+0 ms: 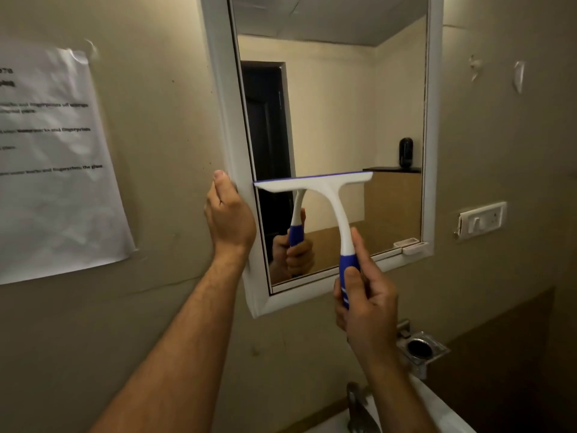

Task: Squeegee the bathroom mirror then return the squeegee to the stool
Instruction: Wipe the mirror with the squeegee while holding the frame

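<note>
Nearest the camera, two bare forearms reached up and forward from the lower edge of the view. The right hand point(363, 303) was wrapped around the blue grip of the squeegee point(327, 207), thumb laid up along the grip and the fingers curled behind it, so the white neck rose from the fist and curved left to the blade. The left hand point(229, 218) gripped the mirror's white frame point(232, 151) on its left edge, thumb up against the frame's outer face, the fingers out of sight round the frame; it looked to be steadying the mirror, which seemed to stand slightly swung out from the wall.

Beyond the hands, the blade lay level against the glass of the mirror point(337, 104), its left tip at the left edge of the glass, a little below mid-height. The blade spanned only the left part of the glass, and the right part lay outside it.

The step in hand appeared to be the wiping itself, partway down a pass on the left side. I could not tell from the glass which areas were already done. The next move would call for drawing the blade on toward the bottom edge with even pressure and the blade kept level, then a further pass along the right edge. The stool was not in view, so the return was yet to come.
</note>
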A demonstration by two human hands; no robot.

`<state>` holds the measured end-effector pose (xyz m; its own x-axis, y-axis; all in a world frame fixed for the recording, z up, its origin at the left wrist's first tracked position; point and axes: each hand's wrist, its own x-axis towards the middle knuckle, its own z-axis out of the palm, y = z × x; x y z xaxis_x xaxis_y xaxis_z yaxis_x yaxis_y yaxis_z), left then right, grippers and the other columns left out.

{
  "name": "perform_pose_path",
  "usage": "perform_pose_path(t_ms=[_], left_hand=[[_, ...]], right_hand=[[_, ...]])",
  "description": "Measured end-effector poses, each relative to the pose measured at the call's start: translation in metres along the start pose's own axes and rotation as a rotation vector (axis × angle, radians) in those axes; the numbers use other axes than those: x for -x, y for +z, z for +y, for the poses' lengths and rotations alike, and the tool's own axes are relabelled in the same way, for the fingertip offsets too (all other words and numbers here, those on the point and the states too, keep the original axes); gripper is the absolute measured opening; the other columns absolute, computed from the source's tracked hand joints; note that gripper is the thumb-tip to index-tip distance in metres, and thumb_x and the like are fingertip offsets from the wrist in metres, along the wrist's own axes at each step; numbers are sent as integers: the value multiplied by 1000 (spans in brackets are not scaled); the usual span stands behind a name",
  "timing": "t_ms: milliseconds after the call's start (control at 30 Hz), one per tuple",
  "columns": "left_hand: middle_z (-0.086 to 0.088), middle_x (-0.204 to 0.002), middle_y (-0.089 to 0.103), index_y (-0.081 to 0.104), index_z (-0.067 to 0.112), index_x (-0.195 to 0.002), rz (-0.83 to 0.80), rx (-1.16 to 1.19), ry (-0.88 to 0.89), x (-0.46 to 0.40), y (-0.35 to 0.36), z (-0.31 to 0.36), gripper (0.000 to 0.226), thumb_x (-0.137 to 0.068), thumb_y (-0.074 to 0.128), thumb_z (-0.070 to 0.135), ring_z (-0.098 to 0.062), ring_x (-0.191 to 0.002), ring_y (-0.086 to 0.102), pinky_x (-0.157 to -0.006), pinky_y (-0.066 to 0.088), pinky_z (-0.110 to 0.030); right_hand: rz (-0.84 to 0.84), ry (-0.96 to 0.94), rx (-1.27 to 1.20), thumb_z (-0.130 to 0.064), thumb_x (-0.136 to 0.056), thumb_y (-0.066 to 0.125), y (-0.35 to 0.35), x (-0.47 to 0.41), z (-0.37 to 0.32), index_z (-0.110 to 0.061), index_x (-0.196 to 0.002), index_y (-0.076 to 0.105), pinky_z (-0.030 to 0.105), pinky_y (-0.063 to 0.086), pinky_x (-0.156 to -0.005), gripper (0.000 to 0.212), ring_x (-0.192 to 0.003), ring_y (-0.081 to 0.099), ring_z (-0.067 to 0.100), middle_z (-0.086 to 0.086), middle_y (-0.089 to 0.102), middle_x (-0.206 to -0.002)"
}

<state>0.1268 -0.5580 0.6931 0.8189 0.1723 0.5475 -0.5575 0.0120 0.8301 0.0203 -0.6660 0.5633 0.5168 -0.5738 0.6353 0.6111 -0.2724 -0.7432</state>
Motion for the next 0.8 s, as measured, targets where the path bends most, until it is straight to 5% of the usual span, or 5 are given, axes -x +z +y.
perform_pose_path(t_ms=[300,433,600,733,800], left_hand=[[-12,-140,46,40,8,-139,-2,32,10,2,0,-1,51,-103,19,37,-23,-128,42,-112,30,-42],[-8,-119,58,56,16,-118,-1,46,-6,2,0,1,42,-104,20,33,-13,-110,52,-104,32,-31],[-11,-139,47,43,6,-137,-9,14,-5,1,-1,2,48,-104,19,32,-21,-127,41,-106,28,-27],[10,-102,46,53,17,-121,-17,55,15,3,0,0,40,-104,19,30,0,-94,43,-91,30,-20],[12,-102,46,53,18,-121,-26,47,19,4,0,1,40,-104,19,29,2,-93,42,-88,28,-18]], right_hand=[[-6,122,34,-27,-91,49,-22,48,27,-65,-118,52,20,42,-44,47,-52,47,11,3,59,-65],[-9,33,70,-28,-94,47,-27,23,1,-58,-128,48,21,44,-45,45,-55,50,13,10,59,-73],[-4,-7,85,-20,-100,45,-17,2,-5,-55,-130,46,20,43,-44,47,-56,47,12,10,56,-73],[28,41,66,-21,-96,47,-17,35,24,-52,-127,49,19,43,-45,44,-54,46,10,0,55,-65],[41,81,62,-22,-94,47,-18,53,38,-45,-129,49,20,42,-45,42,-53,46,10,-1,55,-63]])
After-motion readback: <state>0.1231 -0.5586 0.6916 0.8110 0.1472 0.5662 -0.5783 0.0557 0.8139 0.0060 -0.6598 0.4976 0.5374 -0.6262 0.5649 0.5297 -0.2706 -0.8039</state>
